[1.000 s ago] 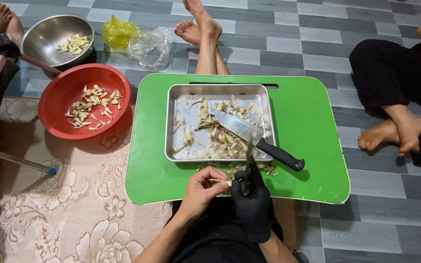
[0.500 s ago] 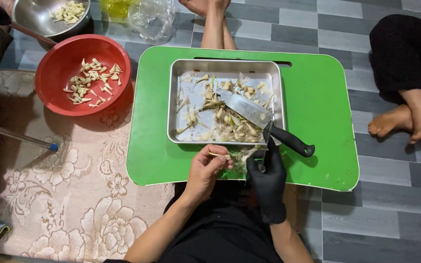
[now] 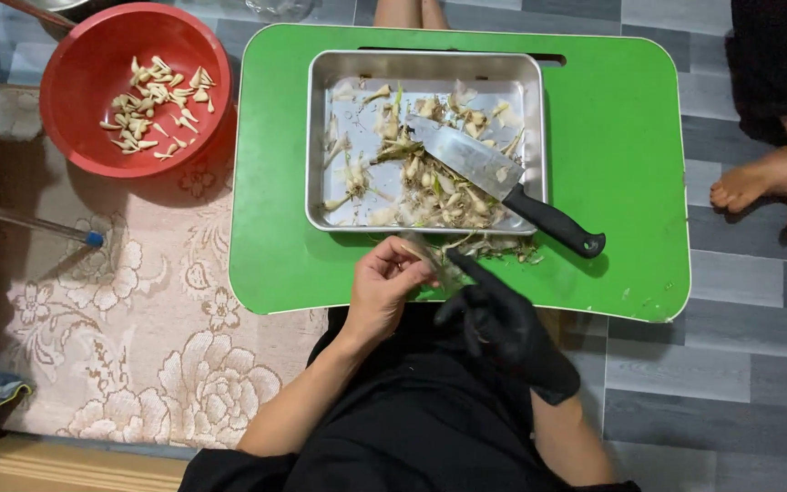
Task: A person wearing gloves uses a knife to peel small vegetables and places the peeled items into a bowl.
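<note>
My bare left hand (image 3: 384, 292) pinches a small pale garlic piece (image 3: 419, 251) at the near edge of the green lap table (image 3: 630, 146). My right hand (image 3: 498, 314), in a black glove, has its fingertips on the same piece. Just beyond them stands a metal tray (image 3: 339, 68) full of garlic stalks and peelings. A cleaver (image 3: 494, 178) with a black handle lies slanted across the tray's right corner, untouched. More peelings lie on the table beside the tray.
A red bowl (image 3: 75, 73) with peeled cloves sits at the upper left on a floral mat (image 3: 120, 337). A thin rod with a blue tip (image 3: 29, 223) lies at the left. Another person's bare feet (image 3: 767, 178) rest on the grey floor at the right.
The view has dropped closer to the table. Both hands stay together at the near edge, working the garlic piece; the cleaver has not moved.
</note>
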